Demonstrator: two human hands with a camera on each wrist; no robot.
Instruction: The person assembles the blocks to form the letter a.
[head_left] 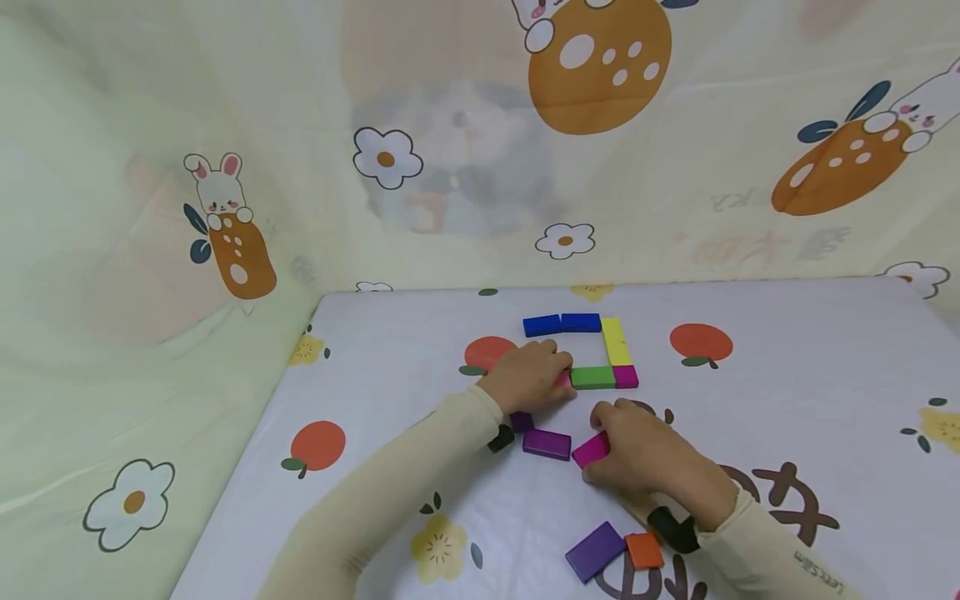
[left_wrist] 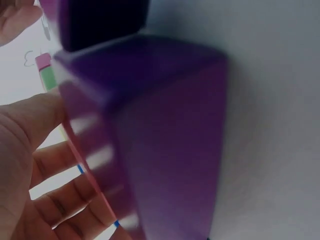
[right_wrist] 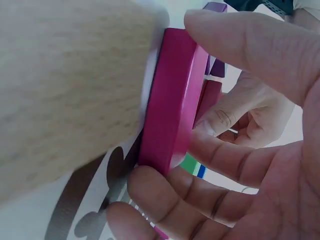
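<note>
Lining up blocks, both hands occupied.
We have the left hand (head_left: 528, 373) pinching a pink block (head_left: 562, 380) at the left end of the green block (head_left: 592, 378), right hand (head_left: 637, 446) gripping a magenta block (head_left: 591, 451) just beside a purple block (head_left: 547, 444) on the counter (head_left: 810, 358); we'd guess row-building, next calling for squaring magenta to purple, then releasing.

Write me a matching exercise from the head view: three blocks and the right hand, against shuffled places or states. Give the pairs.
1. Yellow rectangular block
2. Green rectangular block
3. Orange square block
4. Right hand

A. Grips a magenta rectangular block
B. Just right of two blue rectangular blocks
C. Beside a larger violet rectangular block
D. Just left of a squarish magenta block

Pairs: 1-B; 2-D; 3-C; 4-A
</note>
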